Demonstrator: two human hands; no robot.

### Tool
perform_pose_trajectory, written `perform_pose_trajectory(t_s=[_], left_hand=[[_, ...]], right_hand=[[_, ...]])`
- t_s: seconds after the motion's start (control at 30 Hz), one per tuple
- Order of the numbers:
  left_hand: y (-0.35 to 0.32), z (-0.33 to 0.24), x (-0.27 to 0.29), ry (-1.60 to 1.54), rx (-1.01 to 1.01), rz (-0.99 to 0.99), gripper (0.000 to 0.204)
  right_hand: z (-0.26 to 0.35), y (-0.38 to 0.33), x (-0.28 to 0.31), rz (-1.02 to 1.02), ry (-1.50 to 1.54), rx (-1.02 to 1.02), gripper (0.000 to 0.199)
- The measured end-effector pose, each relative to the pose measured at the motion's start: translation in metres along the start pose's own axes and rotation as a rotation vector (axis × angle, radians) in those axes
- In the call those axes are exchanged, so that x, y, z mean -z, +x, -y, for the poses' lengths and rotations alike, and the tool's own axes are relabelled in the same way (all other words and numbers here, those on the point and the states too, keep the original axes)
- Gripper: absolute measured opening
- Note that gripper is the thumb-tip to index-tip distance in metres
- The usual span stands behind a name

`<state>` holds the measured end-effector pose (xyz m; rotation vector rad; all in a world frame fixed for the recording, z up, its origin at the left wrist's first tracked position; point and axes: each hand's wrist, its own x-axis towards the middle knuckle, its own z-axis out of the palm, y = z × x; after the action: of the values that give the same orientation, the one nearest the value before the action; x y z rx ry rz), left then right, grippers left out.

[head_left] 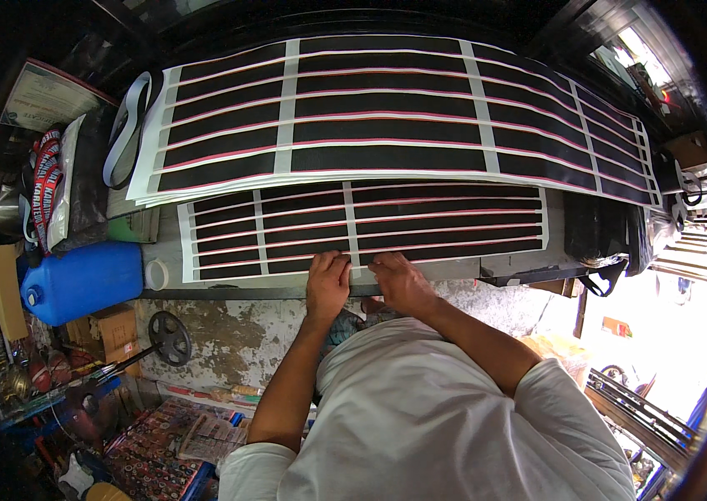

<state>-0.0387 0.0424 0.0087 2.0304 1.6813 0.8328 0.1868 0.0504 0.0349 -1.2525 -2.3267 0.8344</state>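
The smaller striped sheet (362, 230), black bands edged red on a white grid, lies flat on the grey worktop (453, 269) at its near edge. The left hand (327, 284) and right hand (399, 280) press on its near edge, fingers curled, grasp indeterminate. Behind, a larger striped sheet (387, 117) overlaps it; a blue jerrycan (82, 281) lies left.

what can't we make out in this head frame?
- Head view: fingertips of left hand and right hand on the near edge of the smaller striped sheet; pinch or press unclear.
- Its far edge is hidden under the larger striped sheet stack.
- Worktable top is mostly covered by the sheets.
- Blue jerrycan: its far side is hidden.
- Right rim: overexposed, fisheye-bent.
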Motion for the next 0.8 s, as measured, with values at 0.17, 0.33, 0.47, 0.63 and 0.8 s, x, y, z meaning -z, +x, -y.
perform_pose_trajectory(t_s=[0.17, 0.33, 0.47, 0.63, 0.8], left_hand=[[0.003, -0.005, 0.001, -0.061, 0.02, -0.008, 0.027], [0.005, 0.0, 0.008, -0.077, 0.019, 0.042, 0.035], [0.009, -0.002, 0.01, -0.078, 0.012, 0.066, 0.034], [0.007, -0.006, 0.011, -0.063, 0.001, 0.025, 0.028], [0.001, -0.002, 0.009, -0.049, 0.008, -0.035, 0.022]], right_hand=[[0.011, 0.004, 0.0, 0.067, -0.015, 0.046, 0.048], [0.011, 0.001, -0.004, 0.088, -0.064, -0.025, 0.056], [0.01, 0.002, -0.002, 0.09, -0.044, -0.032, 0.059], [0.014, 0.002, 0.004, 0.101, -0.05, -0.051, 0.057], [0.009, 0.004, 0.001, 0.078, -0.104, -0.035, 0.072]])
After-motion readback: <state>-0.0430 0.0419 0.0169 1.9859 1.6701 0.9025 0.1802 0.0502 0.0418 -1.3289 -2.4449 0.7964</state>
